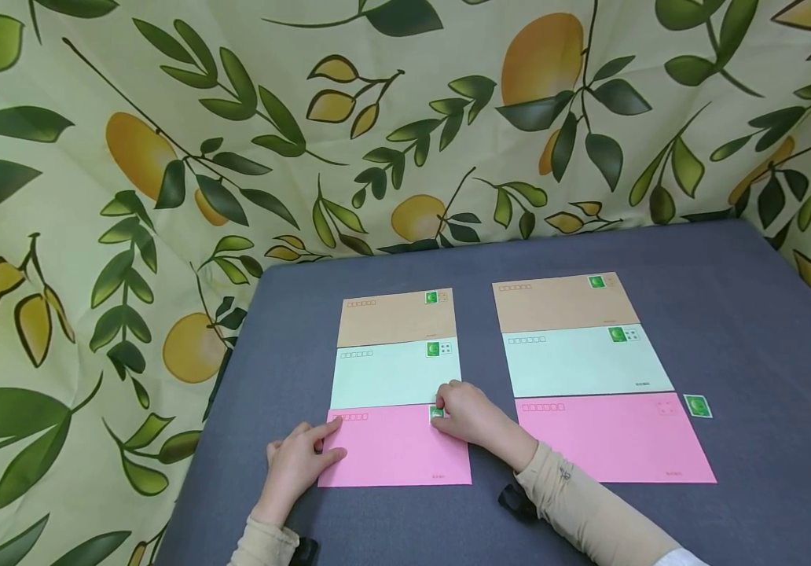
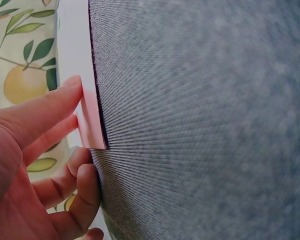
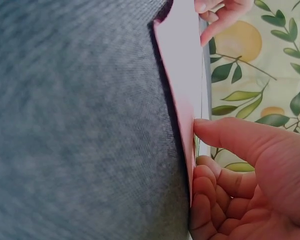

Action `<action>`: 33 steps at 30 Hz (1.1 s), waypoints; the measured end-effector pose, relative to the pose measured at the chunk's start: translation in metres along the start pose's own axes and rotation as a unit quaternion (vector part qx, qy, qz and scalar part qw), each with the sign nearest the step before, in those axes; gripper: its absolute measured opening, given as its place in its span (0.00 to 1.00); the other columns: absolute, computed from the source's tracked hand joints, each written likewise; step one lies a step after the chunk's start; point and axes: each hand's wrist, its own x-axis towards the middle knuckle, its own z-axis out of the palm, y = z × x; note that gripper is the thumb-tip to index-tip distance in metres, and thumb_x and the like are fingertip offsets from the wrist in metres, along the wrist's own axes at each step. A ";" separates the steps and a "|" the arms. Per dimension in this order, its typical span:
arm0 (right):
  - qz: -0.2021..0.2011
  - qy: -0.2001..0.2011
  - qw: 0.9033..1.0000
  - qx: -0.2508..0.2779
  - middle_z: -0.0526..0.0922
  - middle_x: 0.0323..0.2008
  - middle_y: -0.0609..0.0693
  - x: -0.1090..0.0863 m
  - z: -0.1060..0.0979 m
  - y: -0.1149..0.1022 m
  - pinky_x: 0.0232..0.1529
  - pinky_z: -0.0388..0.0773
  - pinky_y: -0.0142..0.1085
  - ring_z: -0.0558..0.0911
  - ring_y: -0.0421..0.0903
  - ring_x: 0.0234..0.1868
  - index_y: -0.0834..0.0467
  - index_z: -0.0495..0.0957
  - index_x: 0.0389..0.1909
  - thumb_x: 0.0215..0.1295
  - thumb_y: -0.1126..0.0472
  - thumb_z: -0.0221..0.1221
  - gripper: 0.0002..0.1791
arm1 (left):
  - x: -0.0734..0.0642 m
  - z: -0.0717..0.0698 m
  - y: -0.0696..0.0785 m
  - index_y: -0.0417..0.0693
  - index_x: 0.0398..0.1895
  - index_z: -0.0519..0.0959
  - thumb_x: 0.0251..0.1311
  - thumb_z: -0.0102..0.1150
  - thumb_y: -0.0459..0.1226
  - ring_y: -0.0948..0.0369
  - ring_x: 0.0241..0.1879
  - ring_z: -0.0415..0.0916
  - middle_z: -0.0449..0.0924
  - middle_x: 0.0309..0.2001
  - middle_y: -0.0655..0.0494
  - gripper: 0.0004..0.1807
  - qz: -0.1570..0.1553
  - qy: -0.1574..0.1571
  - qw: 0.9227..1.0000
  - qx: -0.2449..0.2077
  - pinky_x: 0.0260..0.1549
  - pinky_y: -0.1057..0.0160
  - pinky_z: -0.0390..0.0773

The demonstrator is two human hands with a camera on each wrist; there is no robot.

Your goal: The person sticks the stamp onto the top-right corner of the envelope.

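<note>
My left hand (image 1: 294, 465) rests on the left edge of the left pink envelope (image 1: 398, 454), with the thumb and index finger extended onto it. At that envelope's upper right corner, my right hand (image 1: 475, 417) holds a small green stamp (image 1: 435, 412) between thumb and curled fingers. The hand partly covers the stamp. In the left wrist view, the left thumb (image 2: 55, 106) lies on the pink envelope near its corner. The right wrist view shows the right thumb (image 3: 230, 132) on the envelope's surface; the stamp is mostly hidden there.
Above the left pink envelope lie a mint envelope (image 1: 384, 381) and a brown envelope (image 1: 387, 322), both stamped. To the right is a matching column with a stamped brown envelope (image 1: 554, 306), a stamped mint one (image 1: 575, 365) and an unstamped pink one (image 1: 603, 440). A loose green stamp (image 1: 698, 406) lies beside it.
</note>
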 end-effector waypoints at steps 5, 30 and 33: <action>-0.003 0.003 1.000 0.003 0.68 0.18 0.46 0.000 0.000 0.001 0.24 0.62 0.31 0.64 0.39 0.21 0.61 0.76 0.23 0.47 0.63 0.65 0.07 | 0.000 0.000 -0.001 0.52 0.54 0.78 0.46 0.69 0.43 0.63 0.23 0.61 0.65 0.22 0.57 0.28 0.001 -0.001 1.000 -0.002 0.43 0.42 0.54; 0.010 -0.052 0.998 0.023 0.68 0.20 0.46 -0.001 -0.009 -0.005 0.25 0.62 0.32 0.66 0.41 0.22 0.60 0.74 0.31 0.49 0.57 0.68 0.16 | 0.002 -0.006 0.011 0.51 0.37 0.82 0.49 0.67 0.42 0.65 0.25 0.66 0.70 0.22 0.60 0.11 0.047 0.052 0.998 0.004 0.48 0.41 0.54; 0.008 -0.045 0.999 0.028 0.67 0.18 0.46 -0.002 -0.013 -0.006 0.24 0.62 0.32 0.66 0.41 0.21 0.60 0.74 0.31 0.51 0.58 0.66 0.12 | 0.002 -0.006 0.020 0.52 0.34 0.83 0.49 0.67 0.42 0.66 0.25 0.67 0.73 0.22 0.60 0.09 0.068 0.075 0.995 -0.003 0.48 0.43 0.55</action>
